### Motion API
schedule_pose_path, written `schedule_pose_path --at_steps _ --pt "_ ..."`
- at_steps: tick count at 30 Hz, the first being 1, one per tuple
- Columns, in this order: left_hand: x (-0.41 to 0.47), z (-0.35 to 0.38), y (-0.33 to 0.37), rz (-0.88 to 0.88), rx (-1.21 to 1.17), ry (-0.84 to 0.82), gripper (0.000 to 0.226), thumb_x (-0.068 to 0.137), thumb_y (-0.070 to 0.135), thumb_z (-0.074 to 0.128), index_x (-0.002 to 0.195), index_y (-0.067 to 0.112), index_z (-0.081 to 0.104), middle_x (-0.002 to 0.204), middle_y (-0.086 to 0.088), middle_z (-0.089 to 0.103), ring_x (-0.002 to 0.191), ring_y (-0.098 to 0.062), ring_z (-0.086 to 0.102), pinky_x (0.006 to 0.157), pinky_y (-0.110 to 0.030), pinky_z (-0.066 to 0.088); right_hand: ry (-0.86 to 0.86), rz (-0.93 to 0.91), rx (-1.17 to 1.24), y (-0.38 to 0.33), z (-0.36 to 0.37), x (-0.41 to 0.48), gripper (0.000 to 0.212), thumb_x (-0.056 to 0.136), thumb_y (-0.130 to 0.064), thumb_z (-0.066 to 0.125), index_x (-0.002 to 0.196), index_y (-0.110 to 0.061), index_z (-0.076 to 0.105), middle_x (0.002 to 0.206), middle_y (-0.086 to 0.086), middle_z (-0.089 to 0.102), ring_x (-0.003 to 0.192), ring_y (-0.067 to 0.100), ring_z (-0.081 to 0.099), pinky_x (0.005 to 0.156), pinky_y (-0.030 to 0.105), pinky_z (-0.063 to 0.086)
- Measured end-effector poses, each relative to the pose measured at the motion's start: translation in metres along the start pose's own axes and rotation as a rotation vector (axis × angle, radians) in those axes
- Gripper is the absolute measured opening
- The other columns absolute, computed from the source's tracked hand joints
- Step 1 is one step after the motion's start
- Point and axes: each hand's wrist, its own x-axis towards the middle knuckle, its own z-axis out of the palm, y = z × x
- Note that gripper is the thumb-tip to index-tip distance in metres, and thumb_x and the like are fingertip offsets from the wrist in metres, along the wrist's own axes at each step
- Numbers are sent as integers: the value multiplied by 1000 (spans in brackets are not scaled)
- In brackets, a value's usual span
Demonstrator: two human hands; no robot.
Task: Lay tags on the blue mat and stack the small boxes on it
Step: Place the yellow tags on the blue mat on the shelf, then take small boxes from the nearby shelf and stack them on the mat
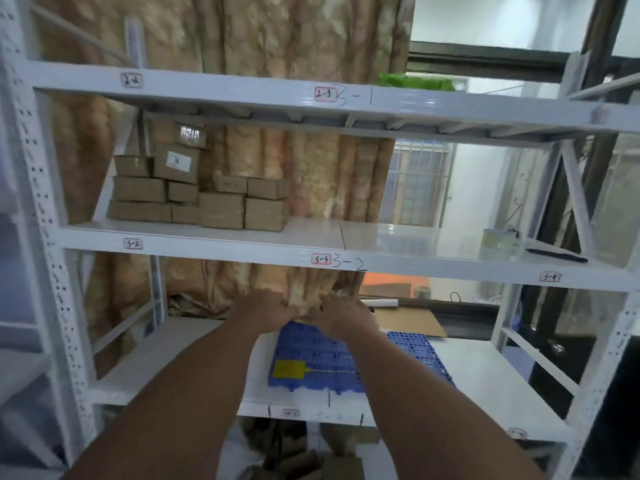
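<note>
Left hand (268,308) and right hand (342,316) tight on curtain (306,284)

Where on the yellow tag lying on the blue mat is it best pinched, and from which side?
Pinch the yellow tag by its flat body at the near edge, coming from the front. It lies flat on the blue mat near the front-left corner, so that edge is probably closest and unobstructed; the thin cord trailing right looks too slight for a sure grip.
</note>
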Motion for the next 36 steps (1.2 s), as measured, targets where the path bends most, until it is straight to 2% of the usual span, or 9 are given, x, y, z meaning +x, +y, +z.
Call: schedule_pose_path --at_steps 6,10,13,16,19,23,26,31,36 --pt "-40 -75 -49 -21 104 76 75 86 76 42 145 30 51 154 -2 45 137 -26 46 112 -39 37 49 -23 -17 -75 -38 -13 65 100 -58 25 156 -25 31 163 2 29 146 30 32 116 48 27" --pt "-53 -104 -94 -31 133 110 93 75 92 24 143 34 51 155 1 45 138 -26 44 112 -48 37 53 -101 -74 -129 -52 -4 65 102 -57 20 159 -25 24 168 0 18 152 25 20 122 46 17" --pt "-60 -128 -123 -88 149 160 62 95 66 40 136 24 60 141 -5 58 129 -28 54 109 -47 42 93 -165 -93 -171 -56 10 65 103 -56 17 159 -23 25 167 0 18 152 24 19 123 45 15" --pt "-51 -152 -151 -90 223 172 50 99 55 43 129 20 64 132 -7 63 121 -29 58 106 -48 44 108 -205 -70 -211 -62 27 69 102 -61 14 160 -23 23 168 0 15 154 23 16 124 44 12" --pt "-31 -176 -187 -174 178 191 62 96 60 45 144 22 51 151 -5 48 141 -29 41 119 -47 26 114 -205 -20 -248 -70 52 69 102 -62 15 159 -25 25 167 -1 20 153 23 19 123 42 14" --pt "-12 -204 -225 -171 153 214 82 89 77 39 153 26 38 163 0 30 151 -21 26 124 -44 14 138 -186 -1 -291 -80 83 70 101 -65 17 157 -26 32 164 1 28 149 27 28 120 44 22" --pt "5 -219 -246 -175 111 216 85 86 80 41 152 27 40 163 0 31 150 -22 28 123 -42 18 167 -195 -47 -316 -84 107 67 100 -65 15 155 -31 35 163 1 32 148 28 30 120 47 22" --pt "24 -239 -266 -177 88 240 92 73 88 37 144 31 52 153 -3 48 139 -28 45 113 -41 35 155 -176 -19 -349 -91 132 72 101 -63 14 156 -22 33 164 4 28 150 30 26 119 49 23" --pt "48 -255 -286 -140 70 269 88 71 91 32 136 38 57 145 0 56 131 -26 52 109 -45 40 173 -219 32 -373 -100 137 53 107 -48 23 146 -22 47 157 10 39 143 35 36 114 47 31"
